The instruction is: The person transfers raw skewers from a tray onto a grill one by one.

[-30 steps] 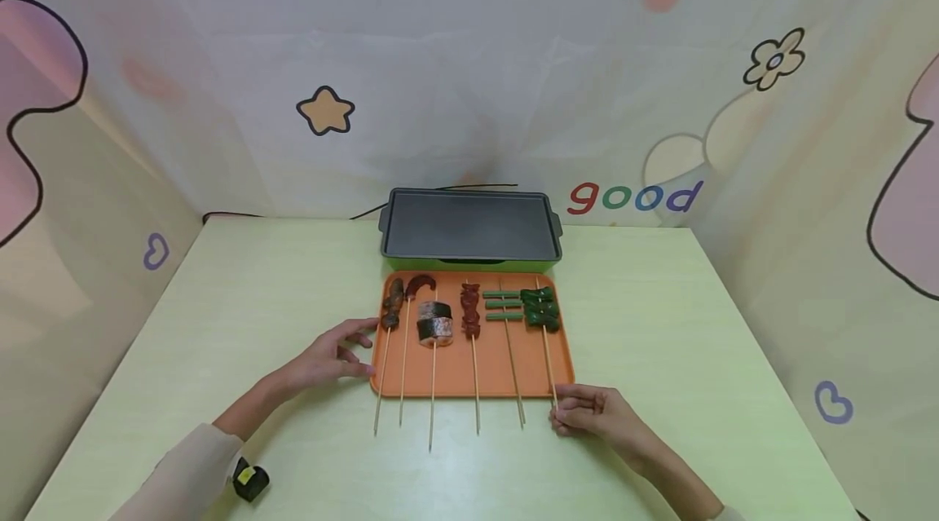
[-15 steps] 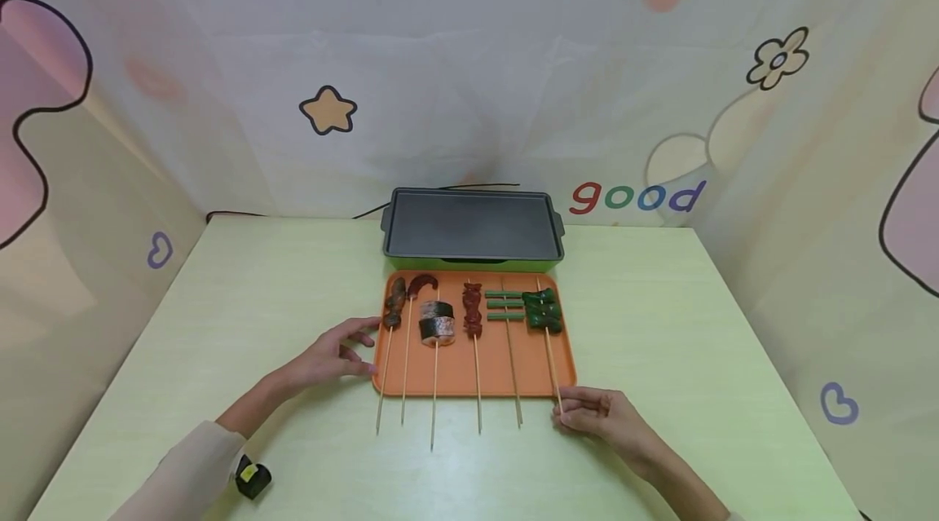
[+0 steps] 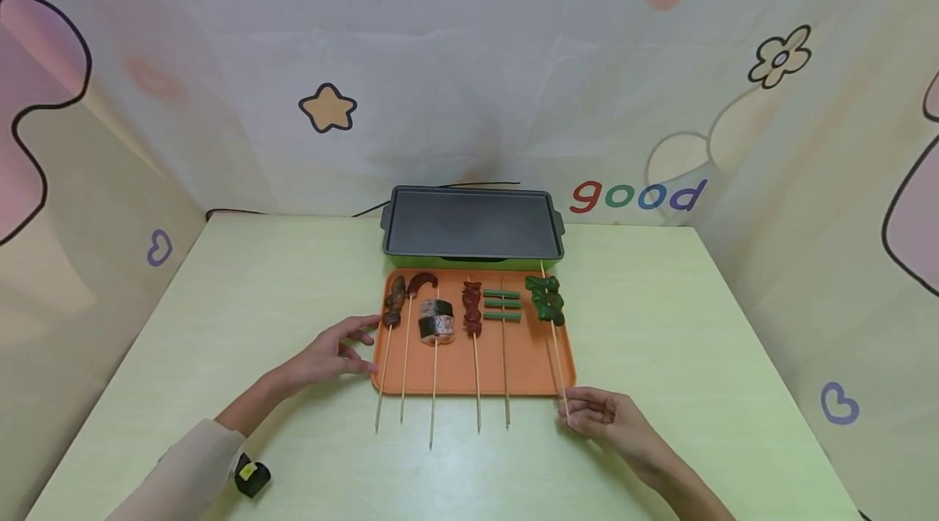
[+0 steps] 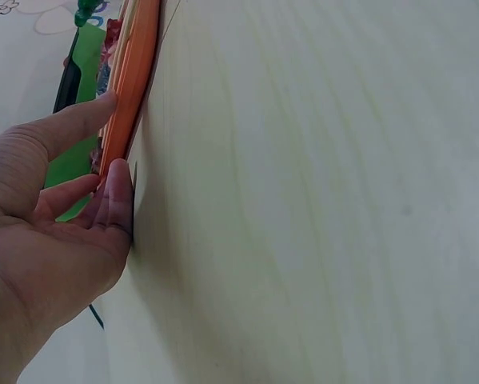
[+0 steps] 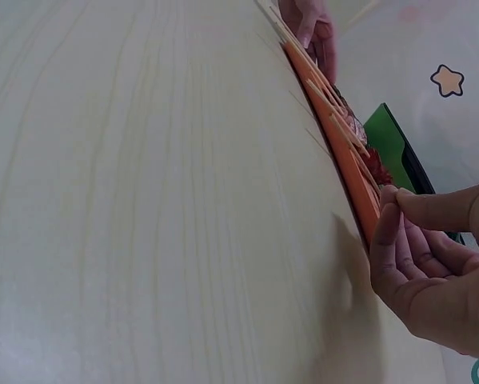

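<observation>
An orange tray [image 3: 524, 358] holds several skewers of food side by side. My right hand [image 3: 605, 423] pinches the stick end of a skewer of green leafy pieces [image 3: 546, 301], which is tilted above the tray's right side. Thumb and index finger close on the stick in the right wrist view. Nearest to it lies a skewer of three green bean pieces [image 3: 502, 305]. My left hand [image 3: 330, 356] touches the tray's left edge with extended thumb and fingers spread apart. Beside it lie a brown-piece skewer [image 3: 394, 305], a curled dark red one [image 3: 421, 284], a sushi-roll-like one [image 3: 436, 321] and a red meat skewer [image 3: 472, 309].
Directly behind the tray stands a green grill with a dark flat plate [image 3: 473, 223]. A small black object with a yellow-green mark [image 3: 252, 476] lies beside the left sleeve. Printed cloth walls surround the pale table [image 3: 645, 317], and a dark cord runs along the back.
My right hand has moved slightly right, and the green leafy skewer has risen off the tray and away from the bean skewer. The bean skewer's stick now lies straighter. My left hand stays put.
</observation>
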`<state>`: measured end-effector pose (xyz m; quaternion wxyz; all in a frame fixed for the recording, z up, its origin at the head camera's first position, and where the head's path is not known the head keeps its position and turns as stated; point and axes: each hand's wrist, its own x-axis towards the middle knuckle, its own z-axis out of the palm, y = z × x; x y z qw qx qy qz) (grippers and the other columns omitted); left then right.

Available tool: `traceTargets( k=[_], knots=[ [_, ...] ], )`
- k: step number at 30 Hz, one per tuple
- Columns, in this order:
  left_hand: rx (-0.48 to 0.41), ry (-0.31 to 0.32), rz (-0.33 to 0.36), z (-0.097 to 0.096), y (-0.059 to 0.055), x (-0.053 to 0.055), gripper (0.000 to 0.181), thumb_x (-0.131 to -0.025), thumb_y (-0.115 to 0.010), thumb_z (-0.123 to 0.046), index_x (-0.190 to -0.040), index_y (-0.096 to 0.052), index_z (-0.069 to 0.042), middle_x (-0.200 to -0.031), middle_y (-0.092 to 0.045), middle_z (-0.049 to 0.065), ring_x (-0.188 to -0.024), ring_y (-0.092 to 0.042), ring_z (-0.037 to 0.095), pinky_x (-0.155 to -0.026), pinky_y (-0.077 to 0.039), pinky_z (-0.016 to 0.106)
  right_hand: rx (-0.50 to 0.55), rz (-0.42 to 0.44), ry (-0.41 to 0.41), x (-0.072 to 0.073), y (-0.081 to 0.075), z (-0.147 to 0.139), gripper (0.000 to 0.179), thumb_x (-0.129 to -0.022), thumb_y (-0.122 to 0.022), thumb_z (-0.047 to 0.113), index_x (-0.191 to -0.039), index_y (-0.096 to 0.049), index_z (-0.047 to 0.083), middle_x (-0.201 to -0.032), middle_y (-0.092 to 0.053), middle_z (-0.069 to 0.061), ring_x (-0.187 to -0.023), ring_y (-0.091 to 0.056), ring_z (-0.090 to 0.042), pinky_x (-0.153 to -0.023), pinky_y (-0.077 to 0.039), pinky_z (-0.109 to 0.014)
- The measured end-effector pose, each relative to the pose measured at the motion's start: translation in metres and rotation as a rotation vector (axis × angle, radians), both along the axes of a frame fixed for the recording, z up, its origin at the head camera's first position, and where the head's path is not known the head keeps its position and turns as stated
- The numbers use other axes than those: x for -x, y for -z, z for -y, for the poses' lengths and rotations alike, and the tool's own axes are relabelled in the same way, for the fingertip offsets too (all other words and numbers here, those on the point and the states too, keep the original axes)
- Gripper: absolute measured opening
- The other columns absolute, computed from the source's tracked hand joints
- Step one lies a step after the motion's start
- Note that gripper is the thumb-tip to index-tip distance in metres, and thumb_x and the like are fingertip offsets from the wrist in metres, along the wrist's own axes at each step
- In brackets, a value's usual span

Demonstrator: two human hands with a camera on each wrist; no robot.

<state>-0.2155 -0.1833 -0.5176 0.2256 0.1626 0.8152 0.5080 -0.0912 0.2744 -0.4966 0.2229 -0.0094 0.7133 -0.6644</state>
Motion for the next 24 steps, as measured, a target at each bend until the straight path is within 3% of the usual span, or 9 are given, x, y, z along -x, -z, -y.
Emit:
traceTargets(
  k=[6,11,24],
  knots=[
    [-0.01,0.001,0.001,0.0,-0.001,0.0,0.081,-0.089,-0.08,-0.015,-0.156,-0.037,-0.004,-0.13,-0.054,0.022,-0.097,-0.059,0.023,-0.079,-0.053,0.026,-0.056,-0.059,0.029,0.003,-0.003,0.001,0.055,-0.096,-0.067,0.002,-0.14,-0.044,-0.021,-0.119,-0.072,-0.017,-0.099,-0.071,-0.006,-0.089,-0.057,-0.018],
    [-0.022,0.013,-0.008,0.0,0.0,0.0,0.081,-0.09,-0.079,-0.013,-0.156,-0.036,-0.002,-0.13,-0.053,0.024,-0.097,-0.059,0.023,-0.079,-0.053,0.025,-0.073,-0.113,0.055,0.008,-0.007,0.001,0.055,-0.096,-0.067,0.004,-0.141,-0.045,-0.019,-0.115,-0.074,-0.011,-0.098,-0.071,-0.006,-0.089,-0.057,-0.018],
    [-0.036,0.016,-0.015,-0.001,-0.003,-0.003,0.079,-0.09,-0.078,-0.012,-0.156,-0.035,-0.001,-0.13,-0.053,0.025,-0.096,-0.06,0.023,-0.078,-0.053,0.024,-0.119,-0.19,0.131,0.042,-0.022,0.004,0.054,-0.099,-0.064,0.004,-0.146,-0.044,-0.013,-0.115,-0.071,-0.007,-0.101,-0.071,-0.006,-0.091,-0.058,-0.021]
  ],
)
